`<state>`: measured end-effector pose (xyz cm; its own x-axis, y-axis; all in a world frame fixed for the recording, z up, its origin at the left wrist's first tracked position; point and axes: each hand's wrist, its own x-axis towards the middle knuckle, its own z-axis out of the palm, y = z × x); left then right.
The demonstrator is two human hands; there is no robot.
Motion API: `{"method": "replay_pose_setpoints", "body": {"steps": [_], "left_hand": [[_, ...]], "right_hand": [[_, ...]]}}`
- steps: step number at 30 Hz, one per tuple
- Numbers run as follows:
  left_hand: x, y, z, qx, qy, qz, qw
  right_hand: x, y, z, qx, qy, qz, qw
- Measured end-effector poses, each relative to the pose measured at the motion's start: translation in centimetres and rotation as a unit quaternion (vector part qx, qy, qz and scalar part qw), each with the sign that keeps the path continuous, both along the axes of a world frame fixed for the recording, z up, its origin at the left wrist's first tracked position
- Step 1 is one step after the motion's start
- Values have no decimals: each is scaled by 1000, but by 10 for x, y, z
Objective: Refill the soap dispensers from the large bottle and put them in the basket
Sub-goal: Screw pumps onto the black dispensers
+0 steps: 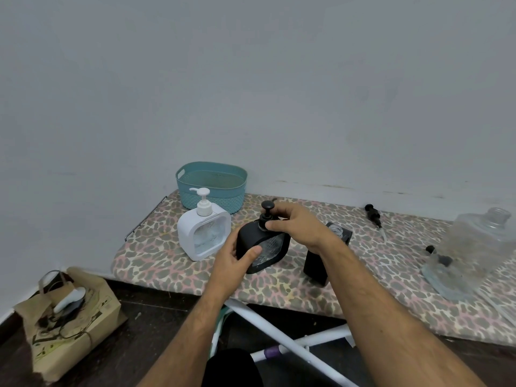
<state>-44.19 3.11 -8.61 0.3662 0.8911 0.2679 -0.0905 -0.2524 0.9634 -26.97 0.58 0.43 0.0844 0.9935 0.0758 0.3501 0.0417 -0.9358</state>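
Meanwhile both hands' fingers grip black dispenser (261, 247); white dispenser (203, 236) fronts basket (212, 185).

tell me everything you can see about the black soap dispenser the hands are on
The black soap dispenser is a squarish matte bottle with rounded corners and a clear ribbed window on its front. A black pump with a round knob sits in its neck. It stands tilted on the leopard-print ironing board, right of the white dispenser. The left hand grips its lower left side; the right hand pinches the pump collar.
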Motion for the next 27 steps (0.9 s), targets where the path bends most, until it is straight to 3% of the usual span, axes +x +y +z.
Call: {"method": "replay_pose_setpoints", "body": {"steps": [6, 13, 21, 25, 27], "left_hand": [[0, -1, 1, -2, -3, -4, 1000], [0, -1, 3, -1, -6, -6, 1000], [0, 1, -1, -8, -8, 9, 1000], [1, 2, -2, -10, -13, 9, 1000], [1, 1, -1, -8, -13, 9, 1000]], "right_hand": [[-6, 8, -5, 8, -23, -53, 998], [2, 7, -1, -39, 103, 34, 993], [-2, 9, -12, -18, 71, -33, 997], [-19, 9, -18, 30, -15, -98, 995], [-25, 8, -19, 41, -13, -108, 993]]}}
